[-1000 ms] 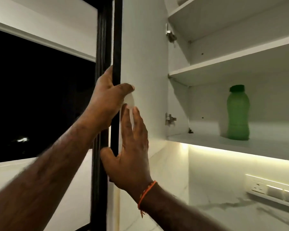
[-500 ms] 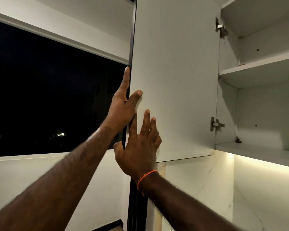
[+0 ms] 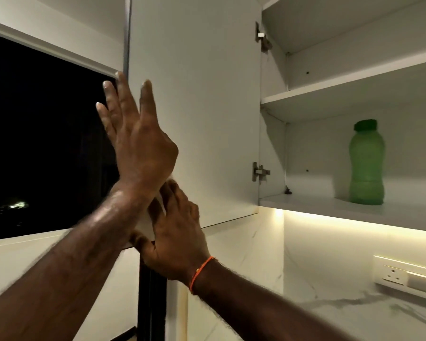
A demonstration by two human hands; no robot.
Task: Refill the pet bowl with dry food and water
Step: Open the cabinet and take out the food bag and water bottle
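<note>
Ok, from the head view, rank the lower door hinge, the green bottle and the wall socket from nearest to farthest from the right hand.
1. Lower door hinge: on the open door's inner edge, up and right of the right hand.
2. Green bottle: standing on the bottom shelf, farther right.
3. Wall socket: on the wall under the lit shelf, far right; close to the bottle in range, so this order is tentative.

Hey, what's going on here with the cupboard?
A person has both hands at an open cupboard door. The left hand is spread by its outer edge, and the right hand is at its bottom corner. Inside, a green bottle stands on the lowest shelf. No pet bowl is in view.
</note>
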